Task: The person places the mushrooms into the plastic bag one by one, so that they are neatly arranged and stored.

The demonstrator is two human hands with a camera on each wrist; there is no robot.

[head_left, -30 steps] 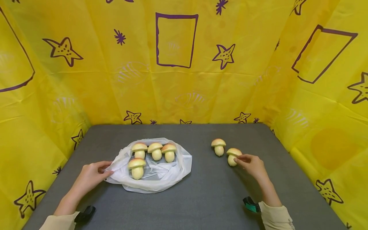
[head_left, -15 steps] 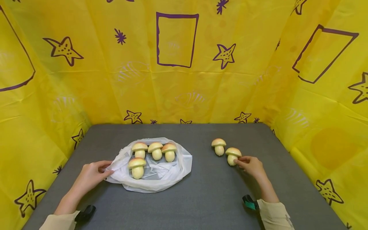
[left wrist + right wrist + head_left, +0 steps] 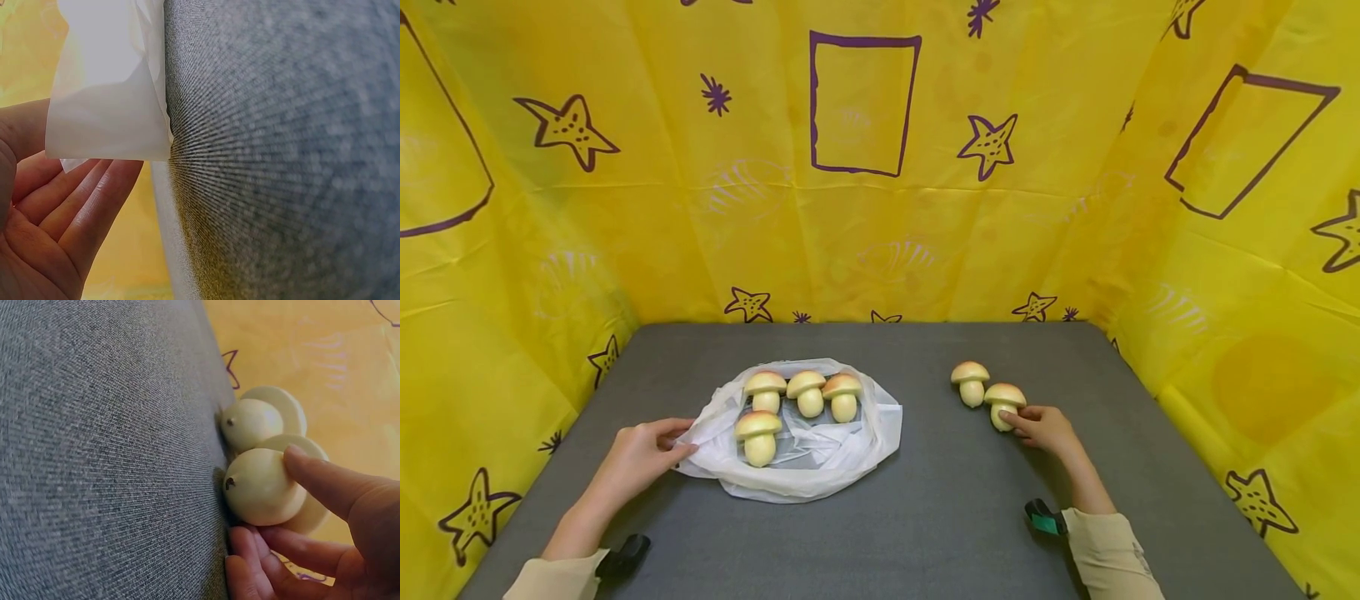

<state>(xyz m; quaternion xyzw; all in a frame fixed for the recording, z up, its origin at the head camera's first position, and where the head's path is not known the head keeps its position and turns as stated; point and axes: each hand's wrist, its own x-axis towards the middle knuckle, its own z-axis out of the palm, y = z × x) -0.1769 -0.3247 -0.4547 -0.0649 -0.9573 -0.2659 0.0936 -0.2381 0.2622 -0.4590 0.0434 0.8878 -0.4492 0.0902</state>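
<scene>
At the left, the left hand (image 3: 642, 457) pinches the edge of a white plastic bag (image 3: 782, 485); in the left wrist view the bag edge (image 3: 109, 119) lies between thumb and fingers. Several mushroom shapes lie within the bag's ring, three in a back row and one mushroom (image 3: 759, 447) nearer the front. The right hand (image 3: 1049, 432) pinches the stem of a mushroom (image 3: 1004, 396) on the table, thumb on one side and fingers on the other. Just behind and left of it lies another mushroom (image 3: 971, 383); the right wrist view shows this farther mushroom (image 3: 252, 424) close against the held one (image 3: 262, 490).
A dark grey table (image 3: 880, 550) carries all these things. Yellow cloth (image 3: 865, 250) with purple star drawings stands behind it and along both sides. A black band with a green part (image 3: 1045, 521) is at the right wrist, a black one (image 3: 623, 557) at the left.
The right hand and its mushroom have shifted slightly left, closer to the other mushroom. The left hand and the bag have stayed in place.
</scene>
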